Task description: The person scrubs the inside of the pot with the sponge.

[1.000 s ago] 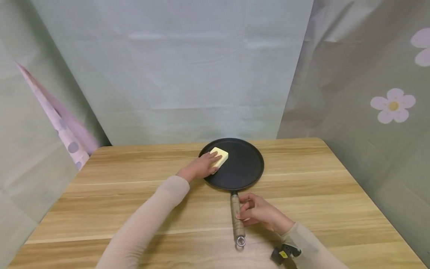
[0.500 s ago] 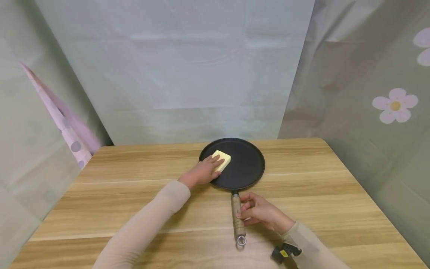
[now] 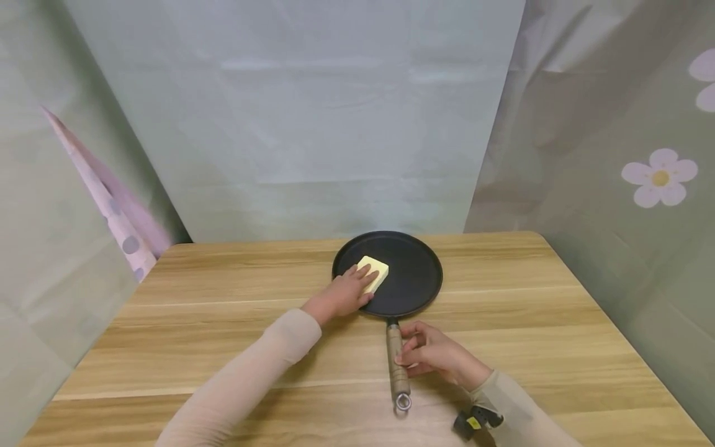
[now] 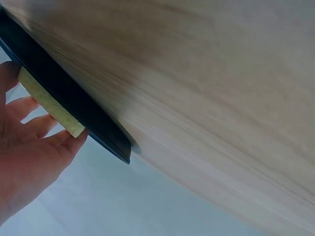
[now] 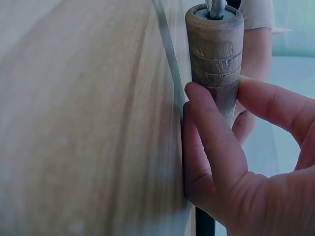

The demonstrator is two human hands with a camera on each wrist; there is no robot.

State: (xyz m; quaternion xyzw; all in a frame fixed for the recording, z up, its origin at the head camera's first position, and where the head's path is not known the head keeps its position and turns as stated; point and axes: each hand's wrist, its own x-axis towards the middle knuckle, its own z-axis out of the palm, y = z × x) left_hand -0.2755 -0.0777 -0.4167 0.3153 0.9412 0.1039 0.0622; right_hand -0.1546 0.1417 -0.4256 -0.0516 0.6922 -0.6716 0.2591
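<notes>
A flat black pan [image 3: 414, 276] with a low rim lies near the table's far edge, its wooden handle [image 3: 397, 367] pointing toward me. Over the pan's left part, my left hand [image 3: 347, 292] holds a pale yellow sponge [image 3: 382, 269] down on the cooking surface. The left wrist view shows the thumb at one end of the sponge [image 4: 51, 105] and fingers along its top and other end. My right hand [image 3: 438, 354] pinches the handle from the right between thumb and fingers. In the right wrist view the grooved wooden grip [image 5: 216, 59] stands between fingertips, its metal hanging ring at the end.
The wood-grain table [image 3: 223, 347] extends on both sides of the pan. Grey-green sheeting [image 3: 335, 124] hangs behind and at both sides, with a printed flower [image 3: 660, 178] at right. A black device [image 3: 476, 421] is strapped at the right wrist.
My left hand has slid the sponge a little right and toward me across the pan. The right hand keeps its hold on the handle. The view has shifted very slightly.
</notes>
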